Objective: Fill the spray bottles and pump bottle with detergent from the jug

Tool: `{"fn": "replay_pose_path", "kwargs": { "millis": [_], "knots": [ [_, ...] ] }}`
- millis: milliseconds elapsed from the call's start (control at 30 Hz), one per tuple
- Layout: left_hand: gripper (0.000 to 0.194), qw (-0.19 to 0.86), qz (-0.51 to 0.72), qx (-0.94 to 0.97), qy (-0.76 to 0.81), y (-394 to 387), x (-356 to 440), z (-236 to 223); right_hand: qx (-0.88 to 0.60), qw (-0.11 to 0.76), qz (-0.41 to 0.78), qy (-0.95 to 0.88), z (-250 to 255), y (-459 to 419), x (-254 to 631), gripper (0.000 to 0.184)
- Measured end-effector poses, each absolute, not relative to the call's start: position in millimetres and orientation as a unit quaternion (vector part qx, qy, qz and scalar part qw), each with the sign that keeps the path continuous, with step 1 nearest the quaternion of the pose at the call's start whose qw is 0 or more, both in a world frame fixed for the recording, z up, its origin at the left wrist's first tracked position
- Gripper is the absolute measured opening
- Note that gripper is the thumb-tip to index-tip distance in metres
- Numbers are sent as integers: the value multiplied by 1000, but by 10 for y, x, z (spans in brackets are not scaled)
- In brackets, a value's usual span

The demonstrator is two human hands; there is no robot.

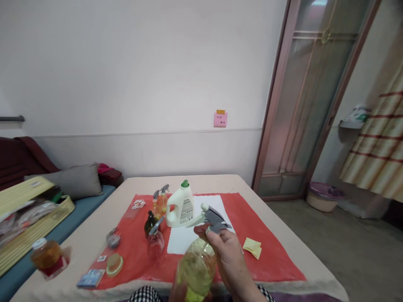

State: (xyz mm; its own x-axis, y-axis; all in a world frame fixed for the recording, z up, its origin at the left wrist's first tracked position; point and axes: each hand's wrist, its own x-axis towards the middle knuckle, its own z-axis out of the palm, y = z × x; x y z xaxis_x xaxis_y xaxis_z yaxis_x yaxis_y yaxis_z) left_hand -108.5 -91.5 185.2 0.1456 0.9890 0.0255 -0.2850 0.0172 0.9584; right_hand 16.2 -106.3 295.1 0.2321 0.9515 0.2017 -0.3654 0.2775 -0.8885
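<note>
My right hand [227,251] is closed around the grey trigger head [211,218] of a clear spray bottle [197,268] filled with yellowish liquid, held low over the table's near edge. My left hand [180,289] grips the bottom of that bottle; only a small part of it shows at the frame's lower edge. Just beyond the bottle stands a white detergent jug with a green cap [180,204] on a white cloth [195,222]. An empty clear spray bottle [156,242] and a dark bottle [150,221] stand to the left of my hands.
A red mat [267,235] covers the beige table. On it are two small orange spray bottles [160,202], yellow sticky notes [252,247], a round lid [114,264] and a small card box [91,277]. An amber jar [47,256] stands far left. A basket [34,226] lies on the sofa.
</note>
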Motion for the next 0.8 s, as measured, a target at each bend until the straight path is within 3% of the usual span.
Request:
{"fn": "replay_pose_path", "kwargs": {
  "millis": [167, 367, 533, 800],
  "knots": [
    [72, 785, 441, 319, 295, -1020, -1064, 1764, -295, 713, 450, -449, 3151, -1022, 437, 38],
    [66, 870, 382, 174, 259, -828, -1337, 1917, -271, 848, 391, -234, 3244, -834, 1018, 45],
    [44, 812, 477, 122, 314, -483, -1554, 2280, -332, 867, 354, -113, 2585, -611, 1539, 51],
    [35, 749, 522, 225, 341, 532, -1630, 2855, -389, 772, 500, -53, 1370, -516, 1430, 59]
  ]
}}
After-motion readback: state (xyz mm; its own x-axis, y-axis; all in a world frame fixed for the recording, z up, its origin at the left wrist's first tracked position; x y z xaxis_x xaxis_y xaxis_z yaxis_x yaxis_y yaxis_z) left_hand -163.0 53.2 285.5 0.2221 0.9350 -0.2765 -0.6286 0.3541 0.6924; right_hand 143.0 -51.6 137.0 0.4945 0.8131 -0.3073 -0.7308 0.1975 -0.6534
